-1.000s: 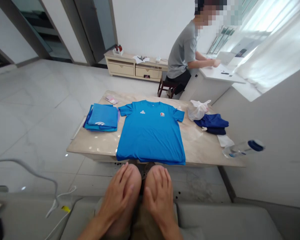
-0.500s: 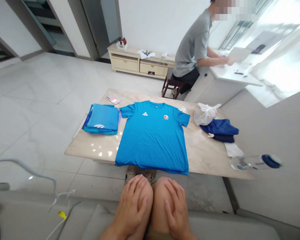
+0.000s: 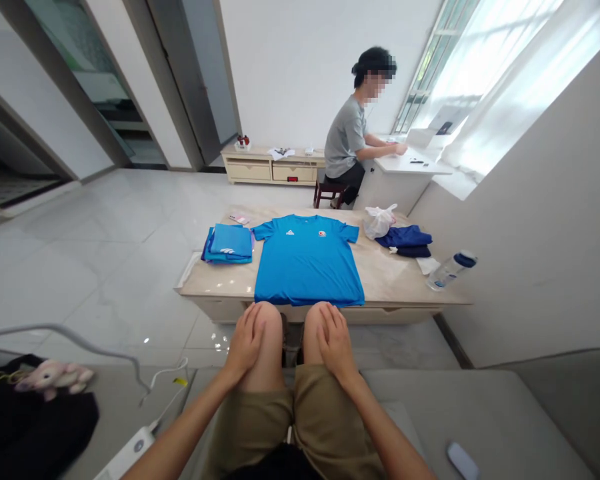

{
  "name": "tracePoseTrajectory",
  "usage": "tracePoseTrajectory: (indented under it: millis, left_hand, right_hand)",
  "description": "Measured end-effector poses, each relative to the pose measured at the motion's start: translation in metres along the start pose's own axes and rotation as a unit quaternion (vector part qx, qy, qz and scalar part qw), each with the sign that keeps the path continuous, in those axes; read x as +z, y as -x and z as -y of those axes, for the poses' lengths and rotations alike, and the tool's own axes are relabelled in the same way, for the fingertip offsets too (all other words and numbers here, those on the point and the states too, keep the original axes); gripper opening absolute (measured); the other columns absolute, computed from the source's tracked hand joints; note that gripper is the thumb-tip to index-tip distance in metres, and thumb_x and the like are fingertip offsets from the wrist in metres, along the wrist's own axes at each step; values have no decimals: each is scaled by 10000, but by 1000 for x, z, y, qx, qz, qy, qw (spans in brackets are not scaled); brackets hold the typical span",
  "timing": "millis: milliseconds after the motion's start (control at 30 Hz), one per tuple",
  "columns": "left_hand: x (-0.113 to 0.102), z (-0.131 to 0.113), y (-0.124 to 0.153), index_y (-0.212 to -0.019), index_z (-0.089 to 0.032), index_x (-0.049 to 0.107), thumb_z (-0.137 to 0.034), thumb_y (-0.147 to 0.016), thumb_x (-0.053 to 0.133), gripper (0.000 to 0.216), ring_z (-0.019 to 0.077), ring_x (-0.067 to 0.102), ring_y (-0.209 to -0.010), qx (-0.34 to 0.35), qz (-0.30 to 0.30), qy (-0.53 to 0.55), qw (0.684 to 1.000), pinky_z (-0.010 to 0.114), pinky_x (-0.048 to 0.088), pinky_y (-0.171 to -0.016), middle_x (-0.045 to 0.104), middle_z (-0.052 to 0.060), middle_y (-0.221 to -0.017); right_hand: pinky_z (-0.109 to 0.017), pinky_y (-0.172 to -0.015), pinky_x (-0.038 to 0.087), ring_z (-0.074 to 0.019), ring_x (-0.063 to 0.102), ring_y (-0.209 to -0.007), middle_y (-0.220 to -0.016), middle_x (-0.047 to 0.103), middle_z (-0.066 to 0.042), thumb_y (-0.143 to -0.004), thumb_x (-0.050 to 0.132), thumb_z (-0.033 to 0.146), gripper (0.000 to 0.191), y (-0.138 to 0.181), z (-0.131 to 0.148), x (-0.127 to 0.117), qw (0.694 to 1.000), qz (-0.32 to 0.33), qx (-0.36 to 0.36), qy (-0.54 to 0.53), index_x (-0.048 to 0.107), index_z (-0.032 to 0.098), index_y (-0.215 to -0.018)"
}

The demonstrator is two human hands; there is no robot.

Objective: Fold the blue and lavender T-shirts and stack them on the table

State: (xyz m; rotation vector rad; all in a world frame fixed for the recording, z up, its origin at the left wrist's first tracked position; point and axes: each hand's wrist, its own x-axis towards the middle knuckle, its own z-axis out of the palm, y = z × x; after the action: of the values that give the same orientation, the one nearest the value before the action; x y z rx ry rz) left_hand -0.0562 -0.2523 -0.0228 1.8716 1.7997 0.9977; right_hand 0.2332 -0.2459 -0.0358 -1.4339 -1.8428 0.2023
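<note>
My left hand (image 3: 246, 338) lies flat on my left knee, fingers stretched out and holding nothing. On the other knee rests my right hand (image 3: 335, 338), likewise open and bare. Just beyond my knees a blue T-shirt (image 3: 307, 263) is spread face up on the low table (image 3: 220, 283), its hem at the front edge and its collar pointing away. To its left sits a stack of folded blue clothes (image 3: 231, 241). On the right lie dark blue folded garments (image 3: 407, 237) beside a white plastic bag (image 3: 379, 220).
A clear water bottle (image 3: 450, 270) stands at the table's right end; a phone (image 3: 239, 218) lies at the far left. A person in grey (image 3: 347, 137) sits at a white desk (image 3: 405, 164). On the sofa are a plush toy (image 3: 55, 378), a power strip (image 3: 127, 455) and a white mouse-shaped object (image 3: 463, 460).
My view has tilted up and pulled back, so the table looks smaller and my shorts and forearms show. Both hands stay on my knees, and the T-shirt lies as before.
</note>
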Motion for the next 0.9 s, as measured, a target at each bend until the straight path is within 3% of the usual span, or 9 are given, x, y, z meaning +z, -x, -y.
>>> tracePoseTrajectory:
  millis: [233, 500, 600, 833, 900]
  left_hand:
    - [3, 20, 28, -1652, -194, 523, -462, -1139, 400, 592, 298, 479, -1604, 21, -40, 12, 999, 598, 359, -1352, 525, 170, -1708]
    - [-1, 29, 37, -1662, -217, 498, -423, -1130, 399, 579, 287, 505, -1582, 15, -69, 29, 997, 610, 361, -1349, 544, 158, -1691]
    - [-5, 34, 33, -1655, -225, 501, -405, -1127, 399, 567, 286, 525, -1562, 17, -66, 23, 997, 611, 380, -1339, 557, 154, -1672]
    - [-19, 43, 22, -1683, -255, 443, -388, -1145, 366, 560, 269, 495, -1579, 13, -22, -6, 1000, 598, 363, -1354, 528, 130, -1692]
    - [-21, 42, 26, -1685, -241, 434, -382, -1145, 376, 561, 288, 475, -1586, 19, -35, -36, 999, 610, 375, -1340, 503, 150, -1697]
  right_hand:
    - [-584, -1269, 453, -328, 503, -1527, -1629, 584, -176, -1099, 448, 311, 525, 3, 31, 9, 1000, -14, -8, 26, 623, 150, -1567]
    - [-615, -1313, 408, -353, 376, -1651, -1770, 425, -138, -1068, 494, 236, 636, 17, 97, -14, 995, -10, -90, 45, 481, 195, -1702]
    - [-626, -1318, 402, -355, 366, -1657, -1777, 419, -114, -1073, 510, 236, 648, 17, 101, -12, 994, 3, -96, 45, 459, 227, -1718]
    - [-595, -1291, 445, -339, 435, -1609, -1712, 515, -105, -1043, 543, 245, 577, -4, 90, 2, 998, -5, -67, 16, 589, 227, -1617]
    - [-590, -1282, 456, -340, 449, -1597, -1699, 531, -108, -1035, 549, 241, 563, -4, 89, 1, 998, -8, -66, 14, 610, 218, -1594]
